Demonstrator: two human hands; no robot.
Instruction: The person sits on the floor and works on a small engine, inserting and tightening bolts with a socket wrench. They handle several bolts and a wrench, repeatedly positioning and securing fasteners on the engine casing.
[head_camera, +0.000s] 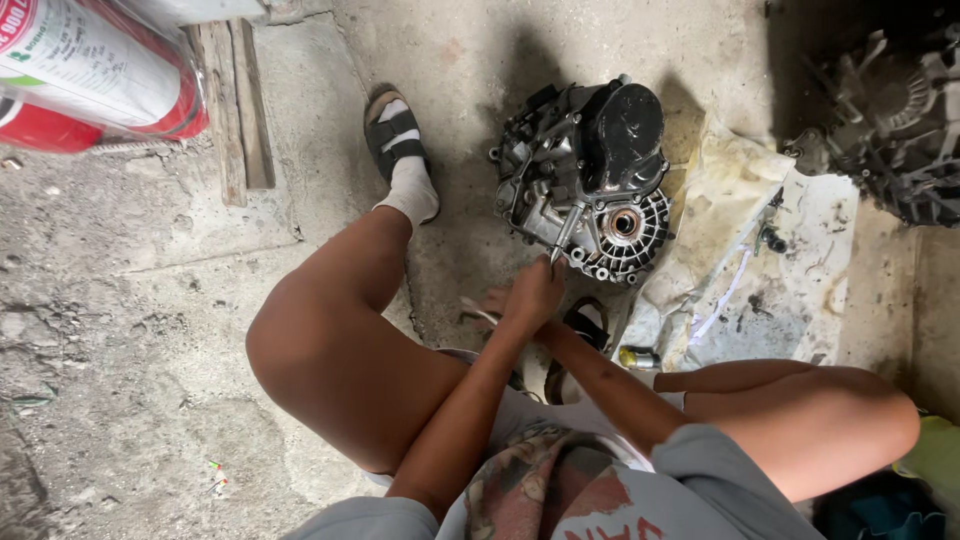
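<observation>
A dirty metal gearbox lies on the concrete floor in front of me. My left hand is closed around a thin metal tool whose tip rests against the lower edge of the gearbox casing, beside the round ribbed opening. My right forearm crosses under the left one. Of my right hand only a few fingers show just left of the left hand, so its grip is hidden. I am squatting with both bare knees spread to either side.
My foot in a white sock and black sandal sits left of the gearbox. A stained plastic sheet holds small tools at right, a small can by it. Another engine part is top right, a plank and red-white cylinder top left.
</observation>
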